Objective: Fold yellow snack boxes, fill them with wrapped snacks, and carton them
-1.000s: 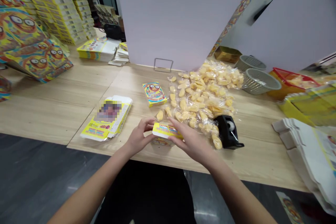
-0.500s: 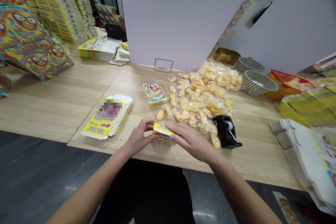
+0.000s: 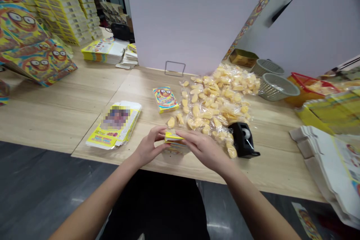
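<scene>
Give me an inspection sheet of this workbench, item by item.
Surface: light wood bench, in good order.
Job's things: small yellow printed carton between the hands; flat printed carton blanks to its left.
Clutter: clear bags of yellow pieces; black tape dispenser; grey basket.
Grippers: bare left hand and right hand, both on the carton.
Cables: nothing seen.
Surroundings: stacked printed cartons back left; white partition; dark floor.

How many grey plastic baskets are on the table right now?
2. One grey basket sits at the far end, by the partition; the other sits just nearer, tilted. Others could be hidden behind the yellow cartons.
</scene>
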`<action>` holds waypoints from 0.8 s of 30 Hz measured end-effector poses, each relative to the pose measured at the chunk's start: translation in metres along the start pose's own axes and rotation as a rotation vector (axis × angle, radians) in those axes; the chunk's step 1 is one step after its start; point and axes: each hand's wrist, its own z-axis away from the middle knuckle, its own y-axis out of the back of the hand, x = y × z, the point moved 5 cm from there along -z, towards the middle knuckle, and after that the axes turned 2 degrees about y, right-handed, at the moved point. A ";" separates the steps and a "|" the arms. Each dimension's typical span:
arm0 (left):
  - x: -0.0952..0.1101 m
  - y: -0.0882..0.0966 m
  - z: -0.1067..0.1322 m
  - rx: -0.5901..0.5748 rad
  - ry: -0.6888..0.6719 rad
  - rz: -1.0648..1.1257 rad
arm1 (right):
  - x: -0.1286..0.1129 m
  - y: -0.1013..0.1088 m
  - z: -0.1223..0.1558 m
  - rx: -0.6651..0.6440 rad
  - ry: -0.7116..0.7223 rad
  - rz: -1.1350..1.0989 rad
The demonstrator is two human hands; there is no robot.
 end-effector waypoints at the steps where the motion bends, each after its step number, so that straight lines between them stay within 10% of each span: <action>1: 0.006 0.000 -0.001 -0.018 -0.033 -0.040 | 0.000 0.000 0.001 0.012 0.025 0.019; 9: 0.041 0.002 -0.009 -0.138 -0.271 -0.267 | 0.001 -0.008 0.021 0.084 0.139 0.036; 17: 0.031 -0.004 0.005 -0.003 -0.345 -0.318 | 0.025 -0.025 0.048 0.482 0.249 0.050; 24: 0.046 -0.006 -0.013 -0.002 -0.155 -0.345 | 0.055 -0.018 0.079 0.647 -0.046 -0.055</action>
